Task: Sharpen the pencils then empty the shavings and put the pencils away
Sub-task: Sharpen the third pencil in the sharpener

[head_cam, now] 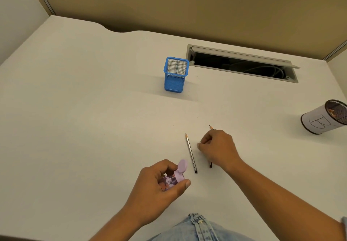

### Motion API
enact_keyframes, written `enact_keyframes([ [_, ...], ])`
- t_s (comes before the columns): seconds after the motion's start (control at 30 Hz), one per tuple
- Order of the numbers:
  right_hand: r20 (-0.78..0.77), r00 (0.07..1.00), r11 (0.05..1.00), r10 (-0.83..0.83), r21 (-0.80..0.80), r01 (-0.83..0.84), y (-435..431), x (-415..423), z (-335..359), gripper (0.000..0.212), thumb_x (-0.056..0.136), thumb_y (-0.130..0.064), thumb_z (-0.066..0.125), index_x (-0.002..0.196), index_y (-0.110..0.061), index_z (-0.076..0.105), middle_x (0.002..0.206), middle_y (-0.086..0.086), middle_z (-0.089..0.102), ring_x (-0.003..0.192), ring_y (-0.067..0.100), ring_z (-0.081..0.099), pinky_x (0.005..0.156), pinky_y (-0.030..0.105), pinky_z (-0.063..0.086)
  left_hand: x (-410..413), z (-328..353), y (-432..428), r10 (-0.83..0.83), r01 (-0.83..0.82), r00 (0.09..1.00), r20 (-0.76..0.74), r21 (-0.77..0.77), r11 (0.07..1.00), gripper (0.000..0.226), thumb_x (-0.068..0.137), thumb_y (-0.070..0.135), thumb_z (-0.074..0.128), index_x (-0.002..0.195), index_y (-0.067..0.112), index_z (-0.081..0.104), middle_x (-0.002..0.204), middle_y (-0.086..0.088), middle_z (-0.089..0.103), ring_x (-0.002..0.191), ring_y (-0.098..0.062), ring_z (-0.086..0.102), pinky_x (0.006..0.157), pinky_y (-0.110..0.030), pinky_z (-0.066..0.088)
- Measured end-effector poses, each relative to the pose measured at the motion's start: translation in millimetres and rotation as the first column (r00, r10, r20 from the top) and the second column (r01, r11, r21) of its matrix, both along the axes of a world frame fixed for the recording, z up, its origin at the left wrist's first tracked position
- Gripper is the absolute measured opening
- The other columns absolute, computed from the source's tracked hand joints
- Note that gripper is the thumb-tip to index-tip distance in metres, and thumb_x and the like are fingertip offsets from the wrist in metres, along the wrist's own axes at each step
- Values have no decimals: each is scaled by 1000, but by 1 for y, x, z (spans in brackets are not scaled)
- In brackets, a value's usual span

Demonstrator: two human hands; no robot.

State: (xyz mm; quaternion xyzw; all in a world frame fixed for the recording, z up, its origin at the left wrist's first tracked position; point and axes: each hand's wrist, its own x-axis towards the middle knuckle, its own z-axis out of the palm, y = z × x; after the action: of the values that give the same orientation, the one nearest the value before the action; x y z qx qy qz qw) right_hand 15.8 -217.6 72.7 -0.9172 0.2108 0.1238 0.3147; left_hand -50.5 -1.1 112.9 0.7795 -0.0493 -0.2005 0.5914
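Two sharpened pencils lie on the white desk, tips pointing away from me. The left pencil (191, 152) lies free. The right pencil (211, 127) is mostly hidden under my right hand (217, 148), whose fingers curl down onto it. My left hand (159, 184) holds a lilac sharpener (173, 177) with a clear shavings chamber; its round cap is flipped open. A blue mesh pencil holder (175, 74) stands upright at the back middle.
A round mesh cup (325, 118) wrapped in white paper with a letter B stands at the right edge, with something brown inside. An open cable slot (242, 63) is cut into the desk behind the blue holder. A beige partition rises at the back.
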Motion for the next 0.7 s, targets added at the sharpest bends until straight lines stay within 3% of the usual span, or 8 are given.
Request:
enact_keyframes([
  [0.13,18,996,996,-92,-19,92,-26,-12,6,6,75,-16,70,73,-20,67,73,-4,68,71,17,65,63,27,51,-3,-1,2,-2,2,1000,0,-7,1000,23,72,46,76,80,27,67,74,-2,69,55,-7,50,57,-21,44],
  [0.3,13,994,993,-111,-37,111,-31,-29,2,9,76,-22,73,73,-19,66,73,-3,68,70,18,65,60,27,48,-8,3,-1,-19,19,1000,5,-7,1000,13,78,27,80,79,21,68,75,-3,70,54,-5,52,57,-17,44],
  [0.43,-3,996,994,-87,-59,87,-21,-36,-7,21,75,-31,78,77,-16,63,72,-4,65,65,13,61,52,24,40,-14,8,-3,-37,37,999,1,-27,999,13,79,26,80,79,21,68,75,-5,69,55,-6,51,58,-18,44],
  [0.7,-33,999,985,10,-170,-15,-11,-42,-16,13,78,-25,67,88,-19,61,87,0,69,80,23,64,69,30,51,-23,13,3,-28,29,999,41,-18,999,13,78,32,80,80,25,68,74,-2,69,56,-8,50,57,-19,44],
])
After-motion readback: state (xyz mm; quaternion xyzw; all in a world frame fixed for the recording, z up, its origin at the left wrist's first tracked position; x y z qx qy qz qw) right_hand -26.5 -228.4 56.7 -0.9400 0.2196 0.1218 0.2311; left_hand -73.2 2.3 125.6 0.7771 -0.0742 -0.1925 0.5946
